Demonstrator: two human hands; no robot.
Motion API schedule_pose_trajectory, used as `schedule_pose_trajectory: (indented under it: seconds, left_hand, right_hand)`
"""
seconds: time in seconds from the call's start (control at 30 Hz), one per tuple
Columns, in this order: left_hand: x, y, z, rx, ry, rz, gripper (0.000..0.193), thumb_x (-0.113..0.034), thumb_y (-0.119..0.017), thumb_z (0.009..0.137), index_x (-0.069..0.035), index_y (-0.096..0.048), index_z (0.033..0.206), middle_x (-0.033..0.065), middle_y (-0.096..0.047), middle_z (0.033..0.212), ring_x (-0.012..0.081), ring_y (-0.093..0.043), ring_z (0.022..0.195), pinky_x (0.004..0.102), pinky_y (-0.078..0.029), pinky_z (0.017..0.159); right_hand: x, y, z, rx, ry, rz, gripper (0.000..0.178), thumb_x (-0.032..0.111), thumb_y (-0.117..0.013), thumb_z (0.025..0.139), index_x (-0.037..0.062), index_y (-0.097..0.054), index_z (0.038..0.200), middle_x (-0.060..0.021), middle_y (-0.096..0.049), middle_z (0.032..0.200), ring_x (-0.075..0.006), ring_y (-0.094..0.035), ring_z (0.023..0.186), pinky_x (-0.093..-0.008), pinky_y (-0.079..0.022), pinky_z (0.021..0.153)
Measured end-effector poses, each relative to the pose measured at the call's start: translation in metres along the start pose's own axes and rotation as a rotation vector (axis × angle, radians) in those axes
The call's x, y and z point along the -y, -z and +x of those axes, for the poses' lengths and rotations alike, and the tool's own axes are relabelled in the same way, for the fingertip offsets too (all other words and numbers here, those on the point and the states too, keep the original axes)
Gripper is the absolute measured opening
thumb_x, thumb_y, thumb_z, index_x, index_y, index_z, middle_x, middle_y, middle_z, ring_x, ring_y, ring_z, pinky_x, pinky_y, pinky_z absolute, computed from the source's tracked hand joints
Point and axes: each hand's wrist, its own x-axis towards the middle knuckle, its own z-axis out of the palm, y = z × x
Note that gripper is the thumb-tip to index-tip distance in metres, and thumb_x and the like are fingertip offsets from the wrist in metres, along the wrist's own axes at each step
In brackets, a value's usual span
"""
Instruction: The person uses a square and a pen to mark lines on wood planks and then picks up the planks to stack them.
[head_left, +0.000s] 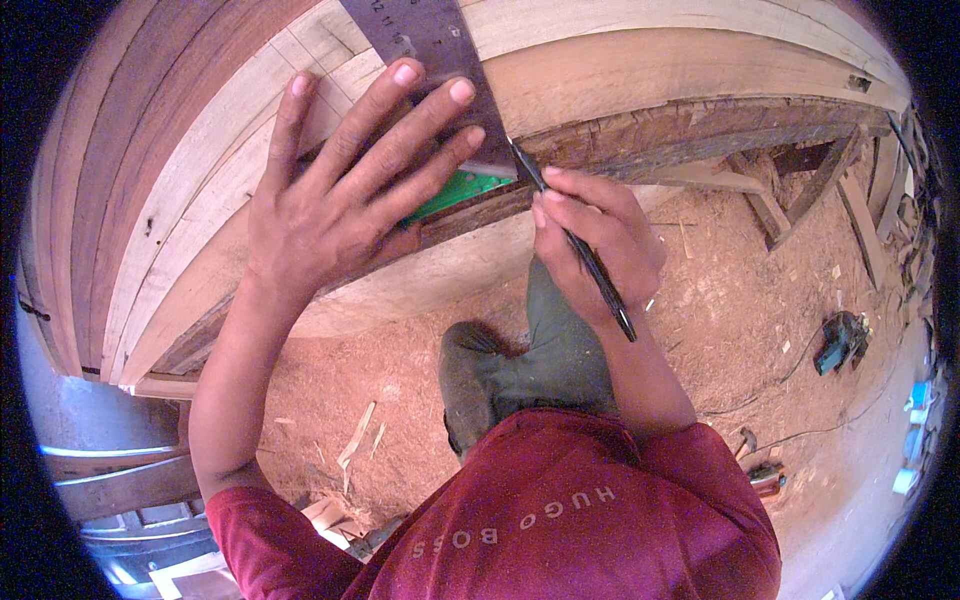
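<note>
My left hand (340, 185) lies with its fingers spread over a try square, pressing it against the wooden planks. The square's dark metal blade (450, 60) runs away from me across the boards, and its green handle (462, 193) shows below my fingers, along the near plank edge. In my right hand (600, 235) is a slim black pen (590, 262), pinched between thumb and fingers. The pen's tip meets the right edge of the blade, close to the handle. Thin pencil-like lines cross the pale plank (310, 60) left of the blade.
Curved planks (640, 75) sweep across the far side. Sawdust covers the floor (720, 310), with wood offcuts (358, 435) on it. A dark power tool (841, 342) with a cord and a hammer (746, 441) lie to the right. Wooden struts (815, 190) stand at the far right.
</note>
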Motion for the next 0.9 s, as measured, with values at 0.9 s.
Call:
schedule_pose_trajectory:
  seconds: [0.9]
  left_hand:
    - [-0.214, 0.035, -0.185, 0.255, 0.727, -1.619, 0.038, -0.016, -0.063, 0.082, -0.006, -0.058, 0.119, 0.0128, -0.054, 0.107, 0.0346, -0.056, 0.104, 0.0438, -0.046, 0.093]
  right_hand:
    - [-0.008, 0.087, -0.138, 0.651, -1.597, 0.168, 0.021, 0.027, -0.063, 0.099, 0.0067, -0.068, 0.101, 0.0055, -0.051, 0.066, -0.0052, -0.042, 0.053, -0.0216, -0.031, 0.047]
